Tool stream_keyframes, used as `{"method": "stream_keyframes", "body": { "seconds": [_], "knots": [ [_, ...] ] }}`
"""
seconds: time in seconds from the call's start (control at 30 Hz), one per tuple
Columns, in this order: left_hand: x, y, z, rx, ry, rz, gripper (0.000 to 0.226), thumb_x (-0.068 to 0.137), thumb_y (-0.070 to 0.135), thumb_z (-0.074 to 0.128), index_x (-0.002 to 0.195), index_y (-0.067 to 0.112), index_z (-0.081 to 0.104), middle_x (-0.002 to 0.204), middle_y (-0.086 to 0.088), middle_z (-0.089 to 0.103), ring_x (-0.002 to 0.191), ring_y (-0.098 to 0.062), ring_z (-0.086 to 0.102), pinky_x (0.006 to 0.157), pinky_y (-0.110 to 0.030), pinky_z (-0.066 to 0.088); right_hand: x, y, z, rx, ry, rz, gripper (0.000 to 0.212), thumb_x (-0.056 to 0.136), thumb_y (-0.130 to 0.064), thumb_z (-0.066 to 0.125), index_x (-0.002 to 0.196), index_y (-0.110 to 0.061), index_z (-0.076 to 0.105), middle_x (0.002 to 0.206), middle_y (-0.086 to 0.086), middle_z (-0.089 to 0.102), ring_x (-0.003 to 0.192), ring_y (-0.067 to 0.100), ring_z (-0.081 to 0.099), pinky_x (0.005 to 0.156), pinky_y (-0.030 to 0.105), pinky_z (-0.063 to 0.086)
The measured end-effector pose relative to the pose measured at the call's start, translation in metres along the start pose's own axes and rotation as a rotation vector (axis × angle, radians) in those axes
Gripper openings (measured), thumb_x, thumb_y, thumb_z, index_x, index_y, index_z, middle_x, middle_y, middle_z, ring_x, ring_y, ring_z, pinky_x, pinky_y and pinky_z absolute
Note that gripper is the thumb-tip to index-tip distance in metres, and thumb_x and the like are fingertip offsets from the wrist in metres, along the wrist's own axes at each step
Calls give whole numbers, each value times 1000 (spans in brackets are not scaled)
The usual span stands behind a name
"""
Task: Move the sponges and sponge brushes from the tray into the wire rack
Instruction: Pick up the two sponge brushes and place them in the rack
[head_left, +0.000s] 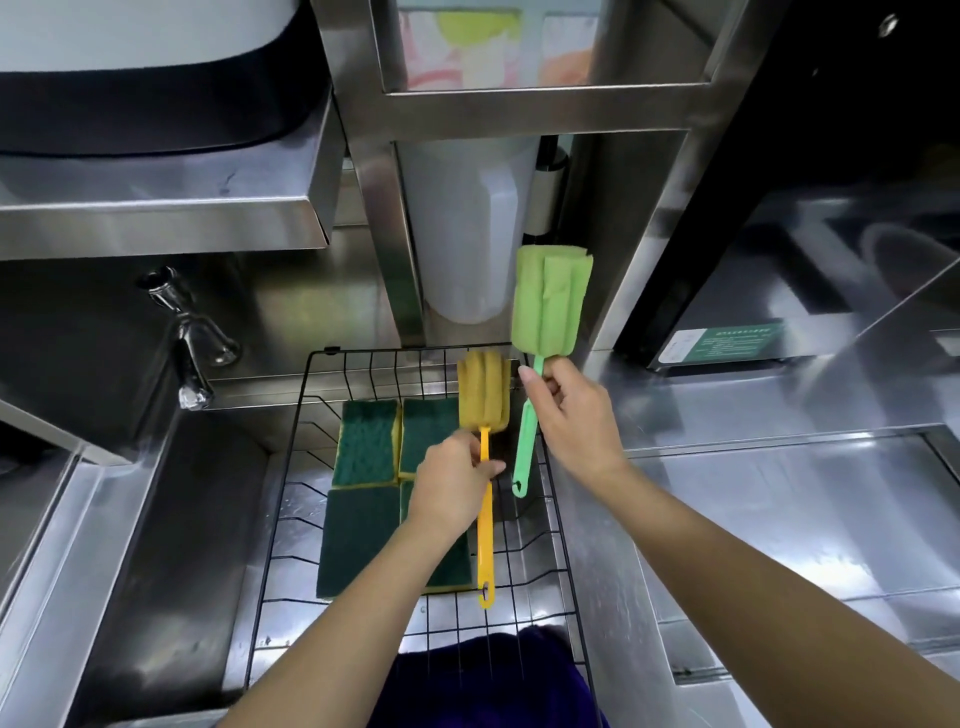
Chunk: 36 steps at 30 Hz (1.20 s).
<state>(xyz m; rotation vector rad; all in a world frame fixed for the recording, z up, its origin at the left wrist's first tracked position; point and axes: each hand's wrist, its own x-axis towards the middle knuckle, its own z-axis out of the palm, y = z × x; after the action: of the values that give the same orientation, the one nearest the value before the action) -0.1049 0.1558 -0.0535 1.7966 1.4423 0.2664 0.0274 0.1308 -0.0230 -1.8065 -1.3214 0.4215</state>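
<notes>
This is looking like a commercial kitchen's washing-up station. Stainless steel is covering nearly everything: the sink basin (171, 545), the desk (779, 467) to the right of the sink, and a steel shelf (156, 208) hanging above it. A chrome tap (189, 338) is jutting out over the sink's back edge, and a black wire rack (545, 545) is sitting across it.

Inside the black wire rack (306, 395) lie four green scouring sponges (366, 449), flat, scouring side up, packed edge to edge. Above the rack's right half are a yellow sponge brush (484, 397) and a green sponge brush (550, 301) (foam heads pointing away, handles toward the rack's near end).
</notes>
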Motion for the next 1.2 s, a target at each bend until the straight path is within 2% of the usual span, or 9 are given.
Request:
{"method": "stream_keyframes", "body": {
  "seconds": [0.2, 0.37, 0.43, 0.6, 0.77, 0.9, 0.97, 1.03, 1.2],
  "knots": [
    [-9, -2, 15, 513, -4, 101, 21, 93, 23, 52, 107, 8, 49, 100, -16, 70, 90, -36, 66, 63, -34, 42, -3, 4, 4, -4, -27, 65, 35, 92, -30, 51, 64, -13, 38, 48, -5, 37, 49, 17, 37, 55, 39, 39],
    [-9, -13, 26, 669, -41, 264, 17, 93, 21, 47, 100, 13, 61, 107, -8, 69, 103, -26, 56, 87, -33, 36, -6, 7, 4, -67, -83, 79, 37, 91, -30, 51, 62, -14, 36, 48, -4, 38, 49, 20, 37, 55, 39, 40],
    [-8, -17, 25, 533, -10, 293, 15, 92, 20, 49, 95, 13, 62, 103, -6, 70, 98, -25, 58, 85, -34, 39, -7, 8, 3, -74, -94, 100, 38, 91, -30, 52, 59, -18, 35, 47, -4, 37, 51, 21, 38, 55, 39, 39],
    [2, -10, -4, -265, 166, 76, 12, 93, 16, 51, 95, 10, 61, 87, -5, 65, 79, -22, 61, 69, -28, 50, -10, 6, 3, -66, -215, 179, 34, 90, -29, 54, 63, -13, 45, 53, 7, 50, 53, 22, 46, 58, 34, 43],
    [3, 11, -19, -639, 59, -26, 26, 92, 32, 53, 112, 15, 50, 94, -13, 63, 81, -26, 68, 61, -39, 59, -14, -5, 9, -151, -421, 276, 39, 89, -24, 56, 54, -14, 43, 60, 13, 59, 60, 23, 55, 58, 30, 45],
    [-2, 17, -16, -597, -7, -45, 52, 84, 44, 62, 128, 34, 35, 93, -8, 57, 87, -29, 67, 56, -39, 61, -19, -11, 10, -194, -563, 315, 34, 92, -20, 52, 58, -15, 48, 50, 1, 52, 53, 18, 58, 56, 23, 45],
    [-2, 14, -13, -488, -36, -52, 57, 81, 46, 64, 128, 36, 35, 90, -2, 57, 84, -26, 67, 55, -40, 62, -23, -14, 12, -194, -641, 329, 16, 92, -16, 49, 85, -7, 59, 49, 0, 54, 51, 14, 58, 56, 22, 46],
    [-3, 10, -9, -401, -74, -78, 52, 81, 42, 65, 125, 31, 39, 96, -3, 60, 82, -27, 68, 56, -43, 62, -27, -14, 15, -224, -680, 345, 22, 91, -15, 50, 109, -3, 55, 51, -1, 54, 50, 11, 57, 54, 22, 46],
    [-6, 2, 0, -292, -93, -88, 37, 89, 20, 57, 123, 22, 43, 100, -12, 64, 64, -26, 67, 55, -43, 62, -34, -15, 21, -338, -759, 351, 25, 86, -4, 50, 109, -8, 58, 74, 13, 63, 73, 27, 68, 61, 28, 49]
  ]
}}
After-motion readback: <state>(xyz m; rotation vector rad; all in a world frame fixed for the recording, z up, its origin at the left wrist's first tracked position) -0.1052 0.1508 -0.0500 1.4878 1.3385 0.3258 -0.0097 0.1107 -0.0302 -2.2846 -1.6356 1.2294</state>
